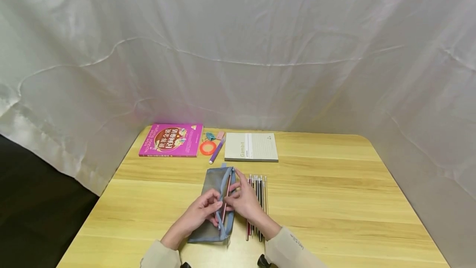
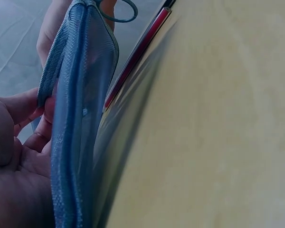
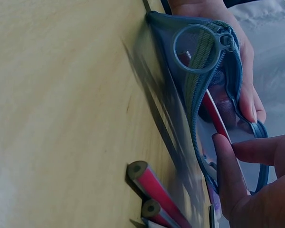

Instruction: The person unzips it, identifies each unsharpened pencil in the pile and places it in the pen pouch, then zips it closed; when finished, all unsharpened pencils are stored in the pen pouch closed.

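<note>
A grey-blue mesh pencil case [image 1: 215, 202] lies on the wooden table [image 1: 334, 202] in front of me, its zipper open. My left hand [image 1: 213, 206] pinches the case's zipper edge [image 2: 80, 118] and holds the opening apart. A red pencil [image 1: 226, 197] lies half inside that opening, and my right hand [image 1: 232, 197] pinches it. In the right wrist view the red pencil [image 3: 217, 121] slants into the case [image 3: 199, 90] just under its ring-shaped zipper pull [image 3: 197, 47]. A row of several pencils [image 1: 258, 202] lies just right of the case, partly under my right wrist.
At the table's far side lie a pink book [image 1: 172, 139], an orange tape ring [image 1: 208, 148], a purple pen [image 1: 217, 150], small clips [image 1: 210, 136] and a pale notebook [image 1: 251, 147]. White cloth [image 1: 260, 53] hangs behind and at both sides.
</note>
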{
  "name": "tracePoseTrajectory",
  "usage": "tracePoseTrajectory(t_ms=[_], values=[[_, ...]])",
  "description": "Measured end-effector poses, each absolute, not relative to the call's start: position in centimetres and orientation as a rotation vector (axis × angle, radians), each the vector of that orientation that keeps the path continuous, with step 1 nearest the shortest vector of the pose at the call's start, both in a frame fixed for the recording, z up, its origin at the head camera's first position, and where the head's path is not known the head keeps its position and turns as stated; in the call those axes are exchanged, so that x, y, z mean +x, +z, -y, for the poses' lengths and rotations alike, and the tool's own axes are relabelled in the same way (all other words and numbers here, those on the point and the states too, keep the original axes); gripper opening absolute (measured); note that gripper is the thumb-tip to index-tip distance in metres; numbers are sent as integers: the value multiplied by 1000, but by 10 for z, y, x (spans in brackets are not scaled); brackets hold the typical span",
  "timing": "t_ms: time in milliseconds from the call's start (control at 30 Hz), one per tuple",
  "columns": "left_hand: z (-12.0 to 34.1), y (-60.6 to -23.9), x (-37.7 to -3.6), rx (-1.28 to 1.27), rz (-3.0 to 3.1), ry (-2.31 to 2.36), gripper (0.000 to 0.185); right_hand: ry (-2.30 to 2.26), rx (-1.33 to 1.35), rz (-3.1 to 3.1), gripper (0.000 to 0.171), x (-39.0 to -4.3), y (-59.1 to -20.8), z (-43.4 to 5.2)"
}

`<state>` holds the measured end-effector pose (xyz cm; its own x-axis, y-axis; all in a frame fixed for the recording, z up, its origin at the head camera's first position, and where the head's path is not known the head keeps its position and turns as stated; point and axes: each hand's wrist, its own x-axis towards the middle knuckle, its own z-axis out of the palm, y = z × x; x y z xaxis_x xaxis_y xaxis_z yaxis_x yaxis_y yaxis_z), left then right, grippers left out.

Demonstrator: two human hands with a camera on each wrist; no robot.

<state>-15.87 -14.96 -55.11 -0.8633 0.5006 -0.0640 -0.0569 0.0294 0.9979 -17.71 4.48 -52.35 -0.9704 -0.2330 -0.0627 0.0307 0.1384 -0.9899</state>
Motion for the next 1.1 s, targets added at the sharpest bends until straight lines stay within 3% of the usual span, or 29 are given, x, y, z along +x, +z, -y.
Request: tracePoseTrajectory(t_ms=[733,1100], values=[[155,-550,-161,422,-1931,1879,26,-1919,-203,-2179,103,-177,-526,-36],[153,-547,-162,407,-1950,1893,27,-1872,-175,-2209,94,-183,-521,-54]])
